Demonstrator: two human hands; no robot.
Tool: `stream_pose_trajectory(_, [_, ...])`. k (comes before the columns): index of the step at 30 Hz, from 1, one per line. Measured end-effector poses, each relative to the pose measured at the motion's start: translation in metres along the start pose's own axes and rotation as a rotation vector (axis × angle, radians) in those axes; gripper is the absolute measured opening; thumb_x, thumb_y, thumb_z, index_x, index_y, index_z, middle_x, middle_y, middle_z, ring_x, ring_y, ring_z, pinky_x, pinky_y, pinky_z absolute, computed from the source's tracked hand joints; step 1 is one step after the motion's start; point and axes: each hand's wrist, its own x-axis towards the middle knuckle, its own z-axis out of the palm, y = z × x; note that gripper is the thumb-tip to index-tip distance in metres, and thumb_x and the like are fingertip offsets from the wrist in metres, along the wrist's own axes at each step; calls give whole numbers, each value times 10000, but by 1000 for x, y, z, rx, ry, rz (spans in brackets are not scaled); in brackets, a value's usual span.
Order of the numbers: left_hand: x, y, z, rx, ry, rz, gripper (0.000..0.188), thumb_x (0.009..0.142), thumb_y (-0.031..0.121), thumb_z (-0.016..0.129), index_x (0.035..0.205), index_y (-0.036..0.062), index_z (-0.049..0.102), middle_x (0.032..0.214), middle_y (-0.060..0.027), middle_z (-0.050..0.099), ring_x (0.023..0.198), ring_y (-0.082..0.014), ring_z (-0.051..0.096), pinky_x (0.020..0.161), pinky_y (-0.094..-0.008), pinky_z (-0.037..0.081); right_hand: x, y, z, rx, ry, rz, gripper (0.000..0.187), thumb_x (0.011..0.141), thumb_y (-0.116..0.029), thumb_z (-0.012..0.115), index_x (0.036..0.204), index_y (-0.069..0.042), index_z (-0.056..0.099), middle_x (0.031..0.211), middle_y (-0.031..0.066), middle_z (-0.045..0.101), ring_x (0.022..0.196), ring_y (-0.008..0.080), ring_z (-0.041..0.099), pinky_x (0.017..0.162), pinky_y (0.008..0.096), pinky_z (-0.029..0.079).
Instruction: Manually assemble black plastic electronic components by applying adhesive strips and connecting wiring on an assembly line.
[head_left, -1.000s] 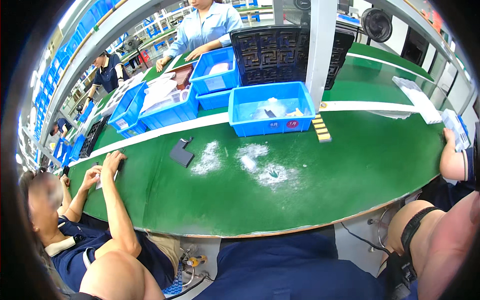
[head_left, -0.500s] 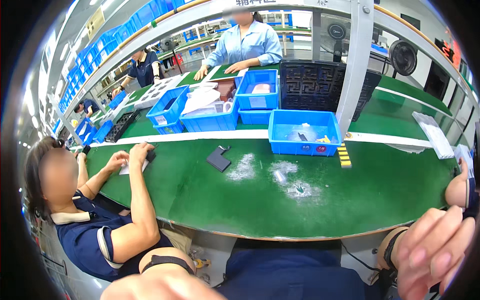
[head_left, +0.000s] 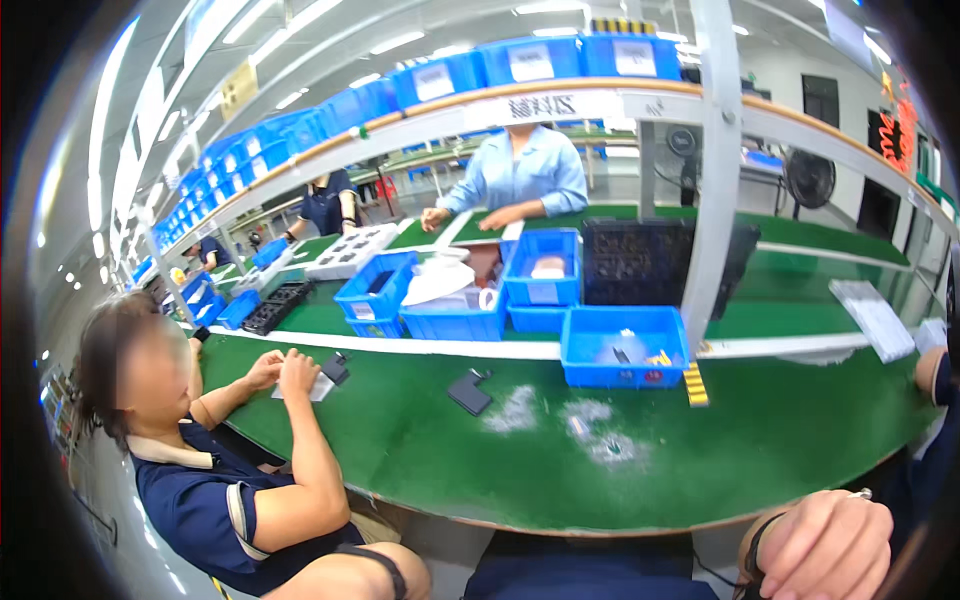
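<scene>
My right hand (head_left: 828,548) is raised at the lower right, in front of the bench edge, with a dark band at its wrist. Its fingers are curled in, and a tiny shiny bit (head_left: 862,494) shows at their top; I cannot make out what it is. At the bottom edge, my left hand (head_left: 312,582) shows only partly beside its black wristband, with the fingers out of sight. Neither hand touches the green bench (head_left: 400,460). On the bench lie a flat black L-shaped part (head_left: 470,394) and whitish patches (head_left: 517,410) with small scraps.
A blue bin (head_left: 625,376) with small pieces stands beyond the patches, near a white upright post (head_left: 713,190). More blue bins (head_left: 455,325) line the back. At left, a co-worker (head_left: 215,490) handles a pale sheet. Pale flat packs (head_left: 872,320) lie at far right.
The view has tilted up, so the bench sits lower in the picture. My right hand's fingers have curled in. My left hand has slipped mostly below the lower edge.
</scene>
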Motion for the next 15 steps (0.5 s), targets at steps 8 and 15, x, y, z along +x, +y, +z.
stream_pose_trajectory(8, [20,-33,-15,587,434,-252,171,847,153,601,912,5,655,860,-169,653,679,-267,625,604,-303,491,33,9,41,261,142,272,221,862,-177,621,1083,-183,608,942,24,578,864,161,518,739,342,449])
stream_pose_trajectory(15, [7,-29,-12,729,317,-25,125,852,115,522,818,28,605,772,-129,598,623,-213,572,557,-277,439,21,20,16,183,85,183,157,858,-134,593,1011,-143,628,922,32,601,853,163,551,732,355,467])
